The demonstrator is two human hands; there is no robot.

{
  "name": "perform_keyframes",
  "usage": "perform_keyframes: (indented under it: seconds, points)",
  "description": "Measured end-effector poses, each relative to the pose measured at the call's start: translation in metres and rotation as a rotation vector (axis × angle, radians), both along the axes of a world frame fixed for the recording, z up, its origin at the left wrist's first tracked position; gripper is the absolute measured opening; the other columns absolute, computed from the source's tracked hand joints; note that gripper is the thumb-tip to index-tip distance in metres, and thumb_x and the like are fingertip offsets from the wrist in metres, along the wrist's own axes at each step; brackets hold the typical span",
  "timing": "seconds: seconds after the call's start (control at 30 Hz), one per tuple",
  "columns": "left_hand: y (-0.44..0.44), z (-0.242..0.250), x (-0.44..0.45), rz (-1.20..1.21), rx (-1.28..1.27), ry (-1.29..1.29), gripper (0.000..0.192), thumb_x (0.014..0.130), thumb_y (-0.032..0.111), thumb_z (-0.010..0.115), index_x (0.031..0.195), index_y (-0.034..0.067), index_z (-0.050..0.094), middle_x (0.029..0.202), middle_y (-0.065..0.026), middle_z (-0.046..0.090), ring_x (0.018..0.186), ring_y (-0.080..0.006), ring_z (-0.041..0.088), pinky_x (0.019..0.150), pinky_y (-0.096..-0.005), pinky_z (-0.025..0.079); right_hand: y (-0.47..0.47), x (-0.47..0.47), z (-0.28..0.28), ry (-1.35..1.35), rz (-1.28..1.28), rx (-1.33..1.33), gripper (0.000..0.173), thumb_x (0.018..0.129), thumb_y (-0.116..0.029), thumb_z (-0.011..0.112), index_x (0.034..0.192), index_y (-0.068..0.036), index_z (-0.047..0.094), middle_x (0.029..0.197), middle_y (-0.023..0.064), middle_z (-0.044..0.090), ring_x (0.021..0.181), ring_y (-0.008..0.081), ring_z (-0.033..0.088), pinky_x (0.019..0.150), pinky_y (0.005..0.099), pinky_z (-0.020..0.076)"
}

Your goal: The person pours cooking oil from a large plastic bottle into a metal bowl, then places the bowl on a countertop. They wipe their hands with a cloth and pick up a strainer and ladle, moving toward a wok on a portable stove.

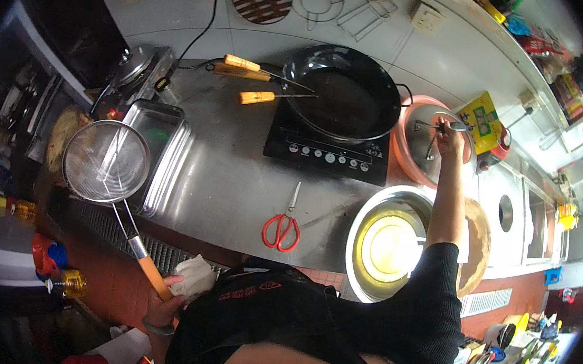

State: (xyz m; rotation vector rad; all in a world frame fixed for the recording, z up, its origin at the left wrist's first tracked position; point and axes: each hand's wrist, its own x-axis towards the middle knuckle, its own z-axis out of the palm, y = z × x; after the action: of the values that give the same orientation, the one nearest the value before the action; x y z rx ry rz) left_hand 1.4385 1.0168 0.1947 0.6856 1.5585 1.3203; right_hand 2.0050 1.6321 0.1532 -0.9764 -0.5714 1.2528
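Observation:
My left hand [164, 301] grips the orange handle of a round wire-mesh strainer [107, 161], which is over the left end of the counter. A crumpled white cloth [195, 276] is also in that hand, against the handle. With the arm stretched out to the far right, my right hand [451, 141] has its fingers closed on the handle of a metal lid [420, 141]. The lid lies over a pink basin [402, 149]. Nearer to me, under my right forearm, a steel bowl [363, 224] contains yellowish liquid [387, 245].
A black wok [347, 104] rests on an induction cooker [325, 156], with wooden-handled tools [257, 97] leaning at its left rim. Red-handled scissors [282, 230] lie on the steel counter [218, 186]. Stacked metal trays [168, 161] sit under the strainer. A round wooden board [476, 245] is at right.

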Motion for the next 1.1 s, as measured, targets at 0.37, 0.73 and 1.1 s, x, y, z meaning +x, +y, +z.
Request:
perform_keyframes:
  seconds: [0.37, 0.73, 1.1]
  points:
    - [-0.015, -0.006, 0.018, 0.148, -0.045, 0.040, 0.045, 0.068, 0.004, 0.073, 0.112, 0.000, 0.063, 0.106, -0.0095, 0.061, 0.094, -0.0199, 0.060, 0.084, -0.0326, 0.049, -0.003, -0.014, 0.004, -0.445, -0.101, -0.002, 0.049, 0.085, -0.014, 0.071, 0.121, 0.008, 0.046, 0.117, 0.0214, 0.058, 0.107, 0.0311, 0.059, 0.088, 0.0389, 0.0506]
    - [-0.041, -0.030, 0.005, 0.248, -0.076, -0.034, 0.045, 0.065, -0.001, 0.072, 0.110, -0.001, 0.063, 0.110, -0.0135, 0.062, 0.099, -0.0228, 0.060, 0.089, -0.0365, 0.048, -0.114, -0.372, 0.055, -1.623, 0.460, 0.824, 0.121, 0.057, -0.032, 0.090, 0.151, -0.014, 0.015, 0.151, 0.0175, 0.029, 0.140, 0.0390, 0.024, 0.110, 0.0522, 0.0275]
    - [-0.073, -0.049, -0.032, 0.134, -0.066, 0.166, 0.044, 0.070, 0.007, 0.078, 0.111, 0.000, 0.063, 0.108, -0.0119, 0.061, 0.098, -0.0203, 0.059, 0.086, -0.0341, 0.048, -0.083, -0.458, 0.044, -1.786, 0.474, 0.824, 0.047, 0.074, -0.023, 0.072, 0.118, -0.015, 0.057, 0.103, 0.0059, 0.066, 0.105, 0.0294, 0.056, 0.087, 0.0468, 0.0402]
